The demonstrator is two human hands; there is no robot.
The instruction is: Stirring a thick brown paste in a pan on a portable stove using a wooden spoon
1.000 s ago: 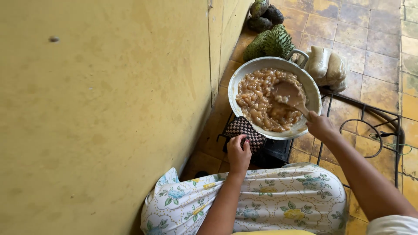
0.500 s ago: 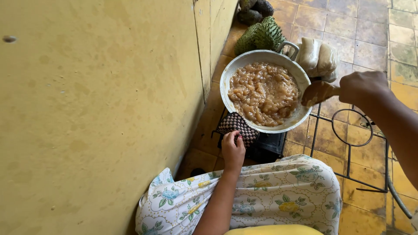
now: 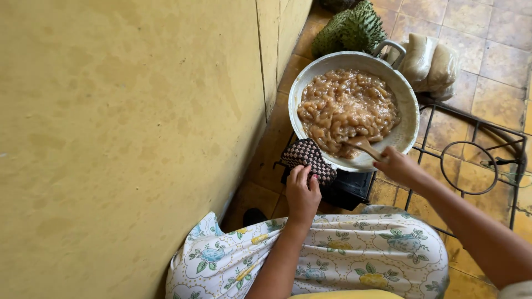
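Observation:
A wide metal pan (image 3: 409, 119) full of lumpy brown cooked food (image 3: 346, 108) sits on a small black stove (image 3: 348, 187) on the floor. My left hand (image 3: 302, 191) grips a checkered pot holder (image 3: 308, 158) at the pan's near rim. My right hand (image 3: 400, 166) holds a wooden spoon (image 3: 360, 145) whose bowl is dug into the near side of the food.
A yellow wall (image 3: 127, 138) runs close on the left. Spiky green fruits (image 3: 352, 27) and pale filled bags (image 3: 429, 58) lie beyond the pan. A black wire stand (image 3: 471, 166) rests on the tiled floor at right. My floral skirt (image 3: 332, 254) fills the bottom.
My right hand came down from the pan's right rim to its near side, and the spoon now sits in the food at the front. The left hand stayed on the pot holder.

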